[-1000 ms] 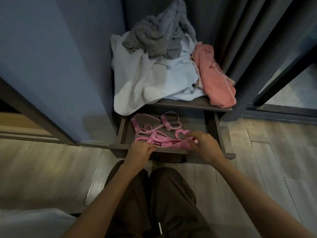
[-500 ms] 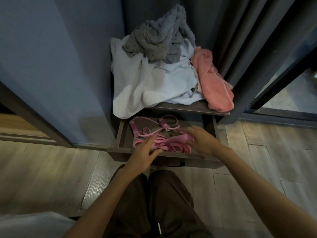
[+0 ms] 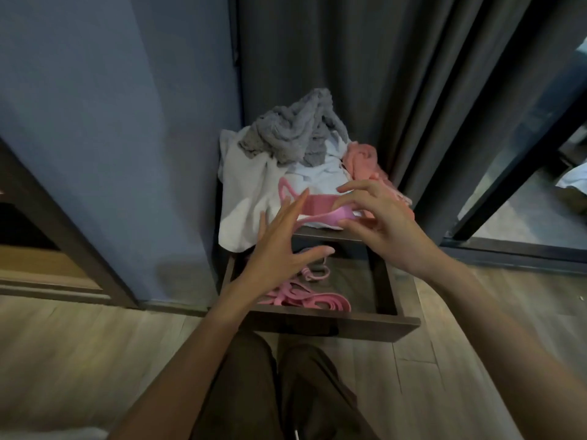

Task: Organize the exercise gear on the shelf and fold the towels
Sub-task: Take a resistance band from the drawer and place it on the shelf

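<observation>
Two hands hover in front of the heaped towels [image 3: 251, 192]. The right hand [image 3: 384, 223] pinches a pink stretch band [image 3: 317, 205] between thumb and fingers [image 3: 351, 224], while the left hand [image 3: 278, 249] has its fingers straight and spread apart at the band's other end. More pink bands [image 3: 306, 298] lie tangled on the lower shelf [image 3: 365, 325].

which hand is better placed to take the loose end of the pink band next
Left, likely. The right hand already pinches the pink band at its right end, so its grip is taken. The left hand is open, fingers spread, right beside the band's free left loop.
</observation>
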### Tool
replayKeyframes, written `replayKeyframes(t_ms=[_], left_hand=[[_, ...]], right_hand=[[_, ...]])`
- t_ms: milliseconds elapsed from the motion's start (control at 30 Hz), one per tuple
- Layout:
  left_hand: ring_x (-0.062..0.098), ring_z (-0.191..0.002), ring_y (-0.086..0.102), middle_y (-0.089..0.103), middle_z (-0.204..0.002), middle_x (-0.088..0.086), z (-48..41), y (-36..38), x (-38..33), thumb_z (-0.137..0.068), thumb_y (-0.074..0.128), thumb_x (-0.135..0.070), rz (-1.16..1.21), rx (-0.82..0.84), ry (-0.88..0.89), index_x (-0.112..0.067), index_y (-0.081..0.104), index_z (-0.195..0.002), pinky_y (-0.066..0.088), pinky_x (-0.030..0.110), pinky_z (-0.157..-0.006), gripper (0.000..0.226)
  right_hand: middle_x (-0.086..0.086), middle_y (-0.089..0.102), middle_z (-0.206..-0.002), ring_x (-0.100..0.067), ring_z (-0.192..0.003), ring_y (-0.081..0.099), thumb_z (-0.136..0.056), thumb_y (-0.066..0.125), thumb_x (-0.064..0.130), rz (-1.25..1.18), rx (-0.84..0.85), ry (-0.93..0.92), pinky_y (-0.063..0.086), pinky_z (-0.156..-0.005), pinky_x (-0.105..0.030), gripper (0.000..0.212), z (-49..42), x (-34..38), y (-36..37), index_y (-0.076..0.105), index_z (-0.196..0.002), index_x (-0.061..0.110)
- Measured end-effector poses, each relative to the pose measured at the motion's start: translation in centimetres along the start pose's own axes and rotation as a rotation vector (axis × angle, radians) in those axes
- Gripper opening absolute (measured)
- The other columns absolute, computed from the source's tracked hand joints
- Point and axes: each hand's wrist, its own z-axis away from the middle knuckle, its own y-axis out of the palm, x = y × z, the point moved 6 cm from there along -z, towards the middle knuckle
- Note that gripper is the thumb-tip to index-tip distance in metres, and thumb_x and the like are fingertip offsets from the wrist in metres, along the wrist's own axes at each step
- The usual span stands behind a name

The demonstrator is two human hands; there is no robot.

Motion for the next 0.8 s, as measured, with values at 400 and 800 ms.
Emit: replayKeyframes(t_ms=[400,800], left_hand=[[0.005,-0.079,0.063,0.064,-0.092,-0.009,1.7,-0.8,2.4,-0.093,0.052,-0.037,0.202,0.19,-0.202,-0.016,0.062,-0.113,0.051,0.018,-0.064,0.031],[-0.004,-0.067,0.059,0.059,-0.08,-0.012,1.5,-0.6,11.5,-0.096,0.051,-0.034,0.062,0.065,-0.383,-0.037,0.052,-0.093,0.046,0.016,-0.056,0.004]], right_hand=[[-0.008,0.066,-0.111,-0.018,-0.095,0.069,-0.089,0.061,-0.002,-0.673,-0.02,0.248,0.058,-0.08,-0.028,0.035,0.5,-2.0,4.5,0.058,-0.122,0.008],[-0.007,0.065,-0.115,-0.024,-0.097,0.064,-0.091,0.056,0.046,0.168,0.683,0.77,0.053,-0.087,-0.039,0.038,6.5,-21.0,20.7,0.057,-0.122,0.025]])
